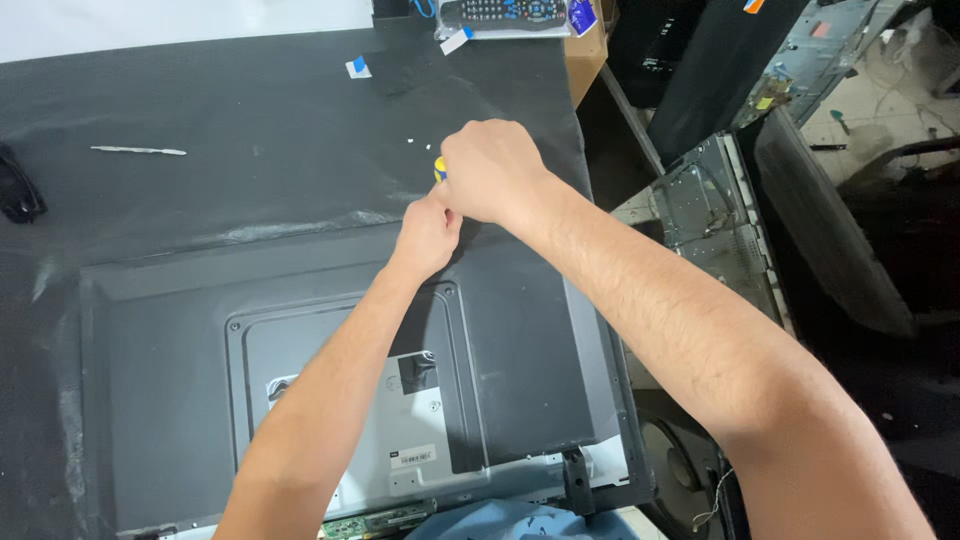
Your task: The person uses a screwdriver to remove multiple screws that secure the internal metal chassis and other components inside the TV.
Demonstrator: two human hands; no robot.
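A black-covered worktop [200, 110] carries a flat television [520, 360] lying screen-down, its dark back panel facing up. Near its upper edge, the left hand [428, 232] pinches low at the tool, fingers narrow, while the right hand [492, 170] is wrapped over a yellow-handled screwdriver [439, 168]. If the tip rides off the screw, it could gouge the panel. Farther off lie a thin metal tool [138, 150] and a remote control [505, 12].

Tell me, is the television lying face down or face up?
Face down: the television shows its dark back cover and screw holes, flat on the table.
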